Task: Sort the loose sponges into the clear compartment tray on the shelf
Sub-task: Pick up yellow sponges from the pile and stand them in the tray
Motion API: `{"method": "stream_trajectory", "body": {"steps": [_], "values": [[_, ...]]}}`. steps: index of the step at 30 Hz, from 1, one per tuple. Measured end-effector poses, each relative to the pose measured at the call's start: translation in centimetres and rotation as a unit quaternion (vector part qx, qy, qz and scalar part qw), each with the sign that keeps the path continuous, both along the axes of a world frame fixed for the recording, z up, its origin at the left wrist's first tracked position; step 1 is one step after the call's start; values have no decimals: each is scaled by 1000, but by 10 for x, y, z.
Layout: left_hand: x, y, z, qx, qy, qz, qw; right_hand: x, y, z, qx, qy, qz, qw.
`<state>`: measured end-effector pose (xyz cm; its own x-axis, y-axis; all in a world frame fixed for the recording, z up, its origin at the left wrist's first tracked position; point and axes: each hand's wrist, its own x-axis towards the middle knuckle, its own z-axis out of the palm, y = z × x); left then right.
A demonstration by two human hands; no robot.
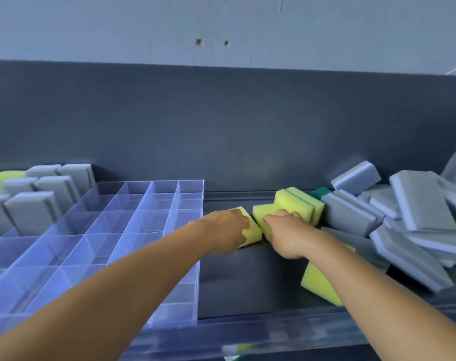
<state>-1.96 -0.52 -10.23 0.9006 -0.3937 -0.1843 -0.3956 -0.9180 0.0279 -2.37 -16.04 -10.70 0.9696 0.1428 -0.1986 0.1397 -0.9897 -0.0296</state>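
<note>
From my head camera, the clear compartment tray (133,230) sits on the left half of the dark shelf (247,277), its near edge close to the shelf's front lip. The compartments I can see into on its right and near sides hold nothing; at its far left, grey sponges (39,194) stand upright in rows, with a few yellow ones behind them, though I cannot tell whether they sit inside the tray's cells or just beyond it.

My left hand (228,231) is curled around a yellow sponge (251,230), fingers wrapped over its top, just right of the tray's right wall. My right hand (287,234) is right beside it, fingers bent and pressing on a second yellow sponge (264,213); I cannot tell how firmly it grips. Touching that one on the far side stand two more yellow sponges (298,203) on edge.

To the right lies the loose pile of grey sponges (417,225), tumbled at all angles against the back wall. Another yellow sponge (318,284) lies under my right forearm. Between the tray's right wall and the pile there is a bare strip of shelf, near my hands.
</note>
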Motion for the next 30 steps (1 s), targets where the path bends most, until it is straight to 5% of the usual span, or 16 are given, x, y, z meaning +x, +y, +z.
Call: {"method": "stream_trajectory", "body": {"steps": [4, 14, 18, 24, 30], "values": [[-13, -7, 0, -52, 8, -28, 998, -13, -9, 7, 32, 11, 0, 999], [-21, -17, 5, -61, 34, 93, 993, -16, -10, 24, 77, 11, -94, 993], [-22, -23, 5, -132, 41, 127, 982, -11, -8, 21, 138, -1, -128, 982], [-20, -11, 19, -266, -40, 161, 950, -9, -16, 27, 329, -103, -137, 928], [-24, 14, 49, -276, -125, 139, 943, -10, -2, 53, 366, -165, -37, 915]]}}
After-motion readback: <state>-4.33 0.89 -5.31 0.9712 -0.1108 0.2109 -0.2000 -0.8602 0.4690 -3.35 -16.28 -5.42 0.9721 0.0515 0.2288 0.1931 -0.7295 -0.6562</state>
